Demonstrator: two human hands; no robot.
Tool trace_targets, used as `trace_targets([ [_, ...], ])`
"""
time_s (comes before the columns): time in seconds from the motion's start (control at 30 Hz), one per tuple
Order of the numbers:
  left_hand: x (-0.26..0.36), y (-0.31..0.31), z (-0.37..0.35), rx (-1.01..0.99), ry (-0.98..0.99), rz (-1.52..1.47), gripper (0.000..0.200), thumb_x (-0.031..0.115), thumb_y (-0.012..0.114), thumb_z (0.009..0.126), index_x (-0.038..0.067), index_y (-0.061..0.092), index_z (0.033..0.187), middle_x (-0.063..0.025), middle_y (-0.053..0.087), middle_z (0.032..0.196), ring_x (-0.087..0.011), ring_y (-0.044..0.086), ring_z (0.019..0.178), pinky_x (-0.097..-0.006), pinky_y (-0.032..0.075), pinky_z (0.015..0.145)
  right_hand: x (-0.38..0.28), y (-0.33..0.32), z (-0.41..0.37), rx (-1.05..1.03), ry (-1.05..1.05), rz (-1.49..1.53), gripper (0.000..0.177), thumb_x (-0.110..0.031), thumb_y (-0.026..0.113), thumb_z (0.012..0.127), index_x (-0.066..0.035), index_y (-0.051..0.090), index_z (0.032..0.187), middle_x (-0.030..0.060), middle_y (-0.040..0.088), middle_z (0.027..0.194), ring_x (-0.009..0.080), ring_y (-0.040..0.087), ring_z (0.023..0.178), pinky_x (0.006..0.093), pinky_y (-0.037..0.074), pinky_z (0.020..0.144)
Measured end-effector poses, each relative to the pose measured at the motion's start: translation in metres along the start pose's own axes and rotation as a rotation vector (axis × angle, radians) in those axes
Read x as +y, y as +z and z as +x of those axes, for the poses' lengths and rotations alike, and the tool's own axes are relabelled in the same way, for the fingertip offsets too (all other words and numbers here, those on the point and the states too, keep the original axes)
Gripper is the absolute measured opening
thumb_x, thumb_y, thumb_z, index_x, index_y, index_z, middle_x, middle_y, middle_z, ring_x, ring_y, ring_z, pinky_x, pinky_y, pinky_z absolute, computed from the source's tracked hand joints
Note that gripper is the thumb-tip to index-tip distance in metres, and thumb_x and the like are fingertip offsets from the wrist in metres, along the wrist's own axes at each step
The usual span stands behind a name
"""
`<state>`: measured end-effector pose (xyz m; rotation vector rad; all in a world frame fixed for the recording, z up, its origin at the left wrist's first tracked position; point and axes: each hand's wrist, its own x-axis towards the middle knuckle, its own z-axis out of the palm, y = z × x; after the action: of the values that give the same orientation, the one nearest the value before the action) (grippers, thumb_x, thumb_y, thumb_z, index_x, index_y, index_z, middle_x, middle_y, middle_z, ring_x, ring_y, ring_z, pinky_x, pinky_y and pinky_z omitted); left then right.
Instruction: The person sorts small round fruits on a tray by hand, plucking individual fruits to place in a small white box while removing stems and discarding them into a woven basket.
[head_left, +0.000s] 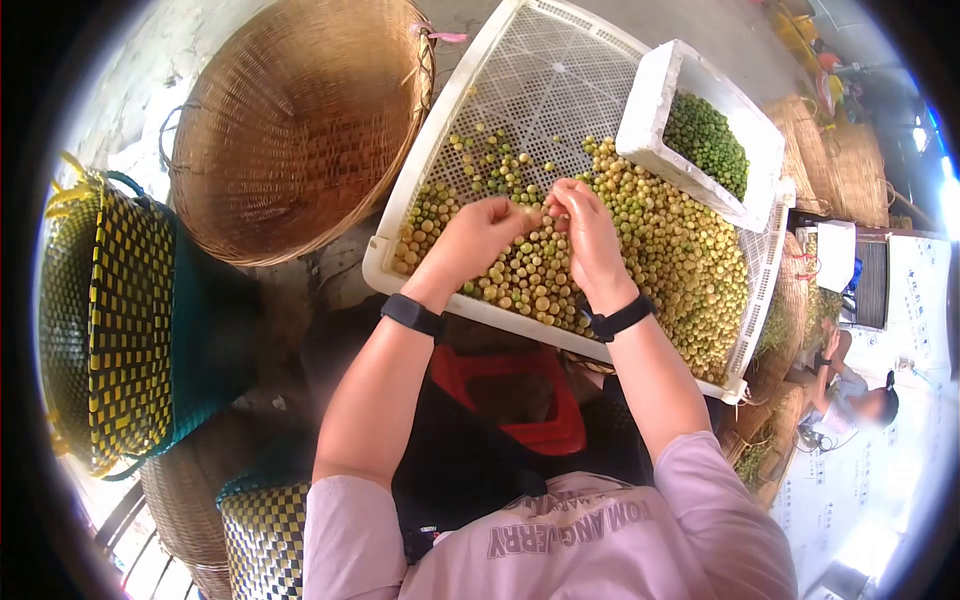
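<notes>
Fruits lie heaped in the near part of our white tray, and over them we hold our left hand and right hand close together, fingertips pinched, though we cannot tell whether either grips one. If a forearm bumps the foam box, we could spill its green berries into the paler heap. That box blocks the tray's far right part, while a wicker basket stands just beside the left rim.
</notes>
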<state>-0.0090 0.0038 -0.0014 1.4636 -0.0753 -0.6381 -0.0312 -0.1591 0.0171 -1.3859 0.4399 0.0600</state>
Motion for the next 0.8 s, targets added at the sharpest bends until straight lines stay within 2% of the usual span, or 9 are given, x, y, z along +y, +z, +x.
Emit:
trace_targets([
  [0.07,0.004,-0.001,-0.007,-0.013,0.095,0.451,0.038,0.039,0.057,0.095,0.004,0.07,0.1,0.0049,0.048,0.066,-0.0041,0.04,0.057,-0.0216,0.031,0.05,0.001,-0.013,0.0,0.014,-0.14,-0.12,0.011,-0.016,0.053,0.095,-0.006,0.058,0.092,-0.0028,0.052,0.083,0.0069,0.044,0.072,0.0228,0.038,0.065],
  [0.1,0.004,-0.002,-0.006,-0.014,0.095,0.449,0.038,0.039,0.057,0.095,0.004,0.07,0.1,0.0049,0.048,0.066,-0.0041,0.04,0.057,-0.0216,0.031,0.05,-0.002,-0.015,-0.003,0.015,-0.139,-0.122,0.011,-0.016,0.053,0.095,-0.006,0.058,0.092,-0.0028,0.052,0.083,0.0069,0.044,0.072,0.0228,0.038,0.065],
  [0.23,0.013,-0.007,-0.004,-0.062,-0.174,-0.095,0.038,0.039,0.048,0.1,0.006,0.067,0.096,0.0057,0.043,0.064,-0.0035,0.033,0.052,-0.021,0.027,0.047,-0.008,-0.005,-0.018,-0.016,-0.303,-0.442,0.007,-0.009,0.059,0.091,-0.004,0.055,0.088,-0.001,0.053,0.083,0.0109,0.049,0.08,0.0272,0.041,0.071],
  [0.3,0.01,-0.006,-0.003,-0.186,-0.214,-0.507,0.03,0.035,0.05,0.1,0.009,0.061,0.091,0.0068,0.041,0.066,-0.0034,0.03,0.051,-0.0199,0.024,0.046,-0.008,0.003,-0.021,-0.029,-0.781,-0.9,0.011,-0.008,0.066,0.085,-0.005,0.055,0.085,0.002,0.056,0.084,0.0152,0.053,0.079,0.0301,0.043,0.07],
  [0.33,0.01,-0.005,-0.003,-0.189,-0.216,-0.506,0.03,0.035,0.05,0.1,0.009,0.061,0.091,0.0068,0.041,0.066,-0.0034,0.03,0.051,-0.0199,0.024,0.046,-0.009,0.006,-0.021,-0.002,-0.835,-0.975,0.011,-0.01,0.07,0.081,-0.006,0.061,0.087,0.0044,0.059,0.087,0.0188,0.056,0.081,0.032,0.044,0.069],
  [0.37,0.01,-0.005,-0.003,-0.124,-0.189,-0.425,0.026,0.033,0.051,0.099,0.01,0.059,0.09,0.0066,0.041,0.067,-0.0035,0.03,0.051,-0.0194,0.024,0.046,-0.012,0.007,-0.021,0.0,-0.835,-0.975,0.011,-0.01,0.07,0.081,-0.006,0.061,0.087,0.0044,0.059,0.087,0.0188,0.056,0.081,0.032,0.044,0.069],
  [0.47,0.014,-0.018,-0.003,-0.001,-0.136,-0.43,0.022,0.03,0.053,0.099,0.01,0.057,0.091,0.0061,0.041,0.068,-0.0039,0.031,0.053,-0.019,0.024,0.047,-0.014,0.002,-0.008,-0.156,-0.419,-0.575,0.013,-0.013,0.07,0.083,-0.01,0.07,0.096,0.0047,0.06,0.088,0.018,0.056,0.081,0.0304,0.046,0.072],
  [0.63,0.03,-0.039,-0.007,0.054,0.084,-0.789,0.015,0.02,0.051,0.098,0.008,0.052,0.089,0.0003,0.05,0.078,-0.0046,0.035,0.062,-0.0193,0.027,0.051,0.015,-0.022,0.043,0.012,-0.649,-1.21,0.008,-0.019,0.066,0.085,-0.011,0.067,0.085,0.006,0.058,0.091,0.0264,0.056,0.094,0.0395,0.045,0.086],
  [0.8,0.022,-0.047,-0.003,-0.075,0.174,-0.761,0.013,0.016,0.043,0.095,0.008,0.048,0.085,-0.0051,0.053,0.083,-0.0073,0.036,0.064,-0.0195,0.027,0.053,0.031,-0.018,0.059,-0.084,-0.551,-1.29,0.008,-0.021,0.066,0.085,-0.013,0.067,0.081,0.0049,0.054,0.101,0.0246,0.05,0.107,0.0389,0.038,0.095],
])
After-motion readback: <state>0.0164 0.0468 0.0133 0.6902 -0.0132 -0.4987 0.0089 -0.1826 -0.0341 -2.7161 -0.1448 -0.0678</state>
